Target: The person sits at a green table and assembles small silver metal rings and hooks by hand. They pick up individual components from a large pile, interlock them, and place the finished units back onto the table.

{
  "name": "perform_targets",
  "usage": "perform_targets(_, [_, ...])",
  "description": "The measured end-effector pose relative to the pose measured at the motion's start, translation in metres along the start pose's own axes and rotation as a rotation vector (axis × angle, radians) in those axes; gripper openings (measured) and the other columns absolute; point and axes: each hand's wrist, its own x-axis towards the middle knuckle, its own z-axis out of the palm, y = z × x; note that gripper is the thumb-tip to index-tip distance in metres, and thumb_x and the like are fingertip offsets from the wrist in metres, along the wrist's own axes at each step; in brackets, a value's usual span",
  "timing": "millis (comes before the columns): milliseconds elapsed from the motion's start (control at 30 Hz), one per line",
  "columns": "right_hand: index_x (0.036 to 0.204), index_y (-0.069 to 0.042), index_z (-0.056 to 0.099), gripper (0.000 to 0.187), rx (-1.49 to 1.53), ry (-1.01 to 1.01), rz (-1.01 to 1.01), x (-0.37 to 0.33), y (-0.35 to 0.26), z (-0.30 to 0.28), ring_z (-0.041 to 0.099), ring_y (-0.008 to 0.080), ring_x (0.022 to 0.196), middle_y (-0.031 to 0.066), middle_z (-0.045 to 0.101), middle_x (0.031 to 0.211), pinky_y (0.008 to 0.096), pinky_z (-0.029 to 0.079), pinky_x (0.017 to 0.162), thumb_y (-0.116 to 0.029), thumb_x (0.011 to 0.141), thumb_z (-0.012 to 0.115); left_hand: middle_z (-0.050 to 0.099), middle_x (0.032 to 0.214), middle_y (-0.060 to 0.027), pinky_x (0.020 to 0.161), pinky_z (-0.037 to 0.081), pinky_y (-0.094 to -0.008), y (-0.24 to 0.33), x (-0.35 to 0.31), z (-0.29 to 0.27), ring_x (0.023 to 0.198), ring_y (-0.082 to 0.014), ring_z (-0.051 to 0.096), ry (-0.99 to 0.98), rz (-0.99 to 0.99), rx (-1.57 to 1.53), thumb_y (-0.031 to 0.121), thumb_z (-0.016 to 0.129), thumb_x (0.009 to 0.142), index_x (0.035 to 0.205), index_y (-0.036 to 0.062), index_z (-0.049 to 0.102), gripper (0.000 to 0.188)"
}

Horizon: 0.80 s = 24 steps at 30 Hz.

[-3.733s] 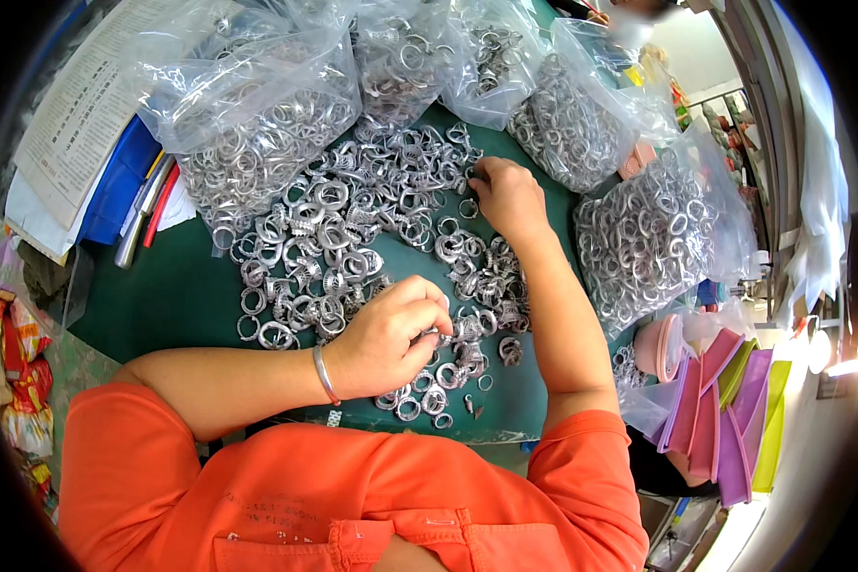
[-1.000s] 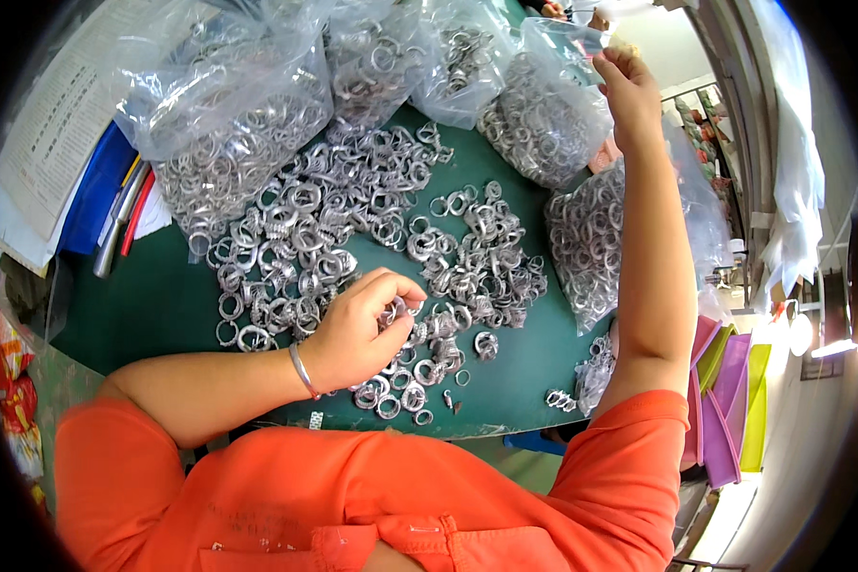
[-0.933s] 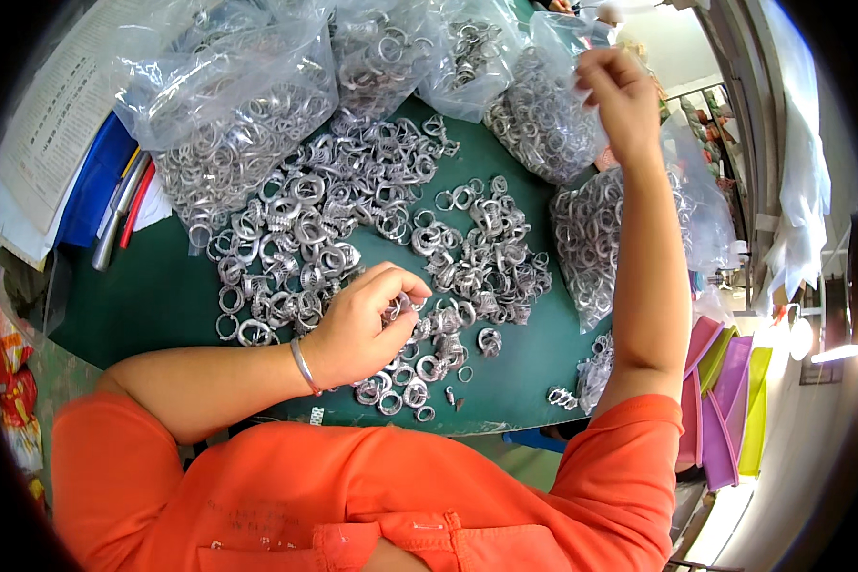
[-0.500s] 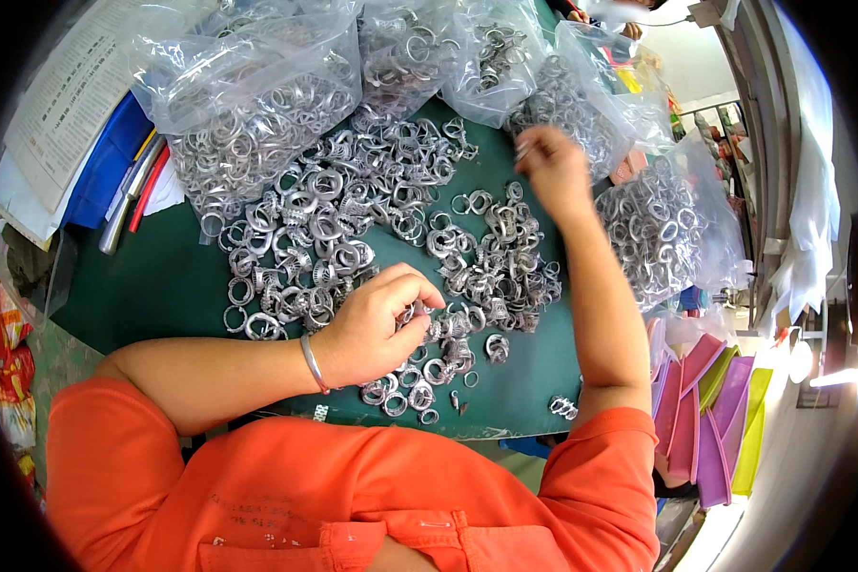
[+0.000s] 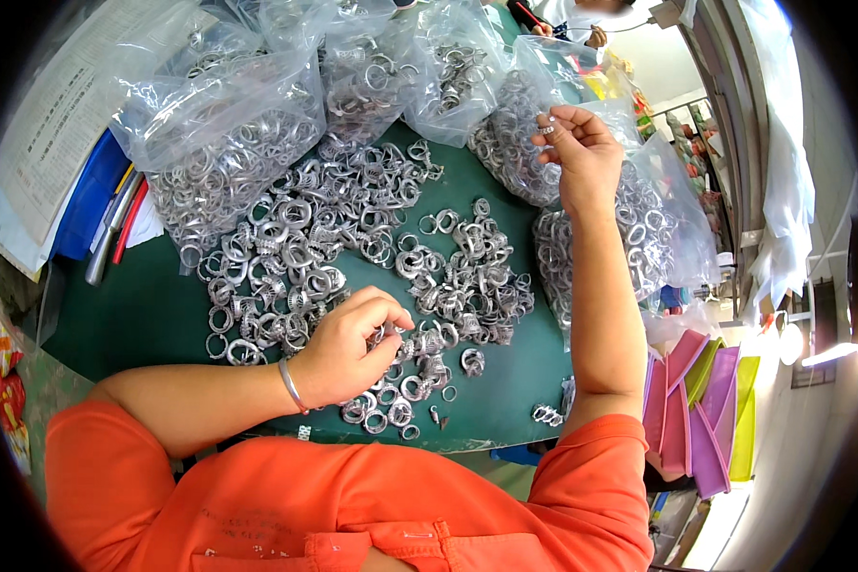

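Metal rings (image 5: 296, 234) lie in a loose heap on the green table, with a second, smaller cluster (image 5: 472, 272) to its right. Over the near end of the heap, my left hand (image 5: 343, 351) is closed, its thumb and fingers curled round a silvery ring (image 5: 378, 336). My right hand (image 5: 586, 153) is raised at the far right, above the bags. Between its thumb and fingertips it pinches a small silvery ring (image 5: 546, 128). Several loose rings (image 5: 377, 419) lie just in front of my left hand.
Clear plastic bags full of rings (image 5: 234, 133) line the far side, and another bag (image 5: 643, 224) stands at the right. At the left lie a blue tray (image 5: 86, 205), a red pen (image 5: 129, 219) and papers. Pink, purple and green trays (image 5: 710, 419) are stacked right. Another person's hand (image 5: 596, 38) shows far off.
My right hand has moved right and turned, showing the small ring in its fingertips. My left hand stays closed at the heap. The whole view has shifted slightly.
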Motion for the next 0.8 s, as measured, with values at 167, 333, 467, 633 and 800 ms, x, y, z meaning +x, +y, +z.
perform_targets(167, [0.094,0.004,0.06,0.016,0.097,-0.024,0.038,-0.006,0.0,-0.004,0.066,0.0163,0.068,0.0113,0.068,0.084,0.0223,0.05,0.05,-0.001,0.082,0.068,0.058,0.093,-0.0084,0.075,0.047,-0.0283,0.0,-0.001,-0.001,0.082,-0.0186,0.057,0.004,-0.004,-0.01,-0.001,0.061,0.079,0.091,0.002,0.061,0.013])
perform_targets(333, [0.093,0.004,0.061,0.013,0.162,-0.037,0.086,-0.015,-0.001,-0.007,0.067,0.0175,0.069,0.0115,0.068,0.084,0.0235,0.052,0.052,0.001,0.082,0.067,0.058,0.093,-0.0086,0.075,0.047,-0.0282,0.001,-0.001,-0.001,0.083,-0.0188,0.057,-0.002,-0.012,-0.007,-0.002,0.06,0.079,0.092,0.002,0.062,0.014])
perform_targets(467, [0.093,0.003,0.062,0.01,0.124,0.0,0.028,-0.027,-0.001,-0.015,0.067,0.0176,0.071,0.0115,0.068,0.086,0.0246,0.053,0.055,0.003,0.083,0.065,0.058,0.093,-0.0088,0.076,0.046,-0.0286,0.004,0.001,0.0,0.085,-0.02,0.058,-0.012,-0.016,-0.006,-0.003,0.06,0.078,0.092,0.002,0.062,0.014])
perform_targets(633, [0.092,0.003,0.061,0.01,0.112,0.158,-0.273,-0.056,-0.015,-0.05,0.065,0.0181,0.075,0.0131,0.066,0.091,0.0265,0.054,0.058,0.006,0.083,0.06,0.058,0.092,-0.0088,0.078,0.045,-0.0287,0.006,0.002,-0.001,0.086,-0.0202,0.057,0.003,-0.007,0.005,-0.006,0.06,0.076,0.089,0.0014,0.06,0.015])
perform_targets(800, [0.105,0.0,0.056,0.021,0.165,0.699,-0.375,-0.089,-0.043,-0.179,0.065,0.0206,0.072,0.0115,0.063,0.087,0.0277,0.054,0.057,0.004,0.084,0.058,0.056,0.096,-0.0084,0.08,0.044,-0.0267,0.004,0.002,-0.001,0.087,-0.0169,0.054,-0.045,0.002,0.039,-0.007,0.057,0.079,0.092,0.0,0.058,0.015])
